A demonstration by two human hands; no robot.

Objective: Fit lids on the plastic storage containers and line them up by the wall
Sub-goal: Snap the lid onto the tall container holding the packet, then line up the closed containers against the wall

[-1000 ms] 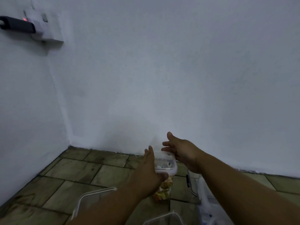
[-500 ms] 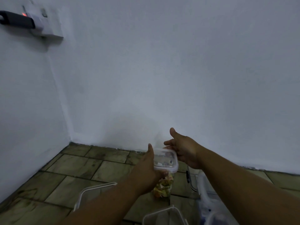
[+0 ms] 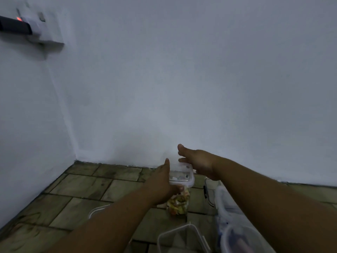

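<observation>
Tall clear container (image 3: pixel 179 204) — lidded, colourfully filled

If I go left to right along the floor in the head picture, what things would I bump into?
Clear container rim → tall container with colourful bits inside → white plastic bag.

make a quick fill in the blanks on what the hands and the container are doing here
1. The left hand grips the tall container, whose lid sits on its ___.
2. The right hand, beside the lid, has straight fingers, so it is ___, not shut.
3. The floor is covered in ___.
4. The wall socket is at the upper ___ of the picture.

Missing words: top; open; tiles; left
</observation>
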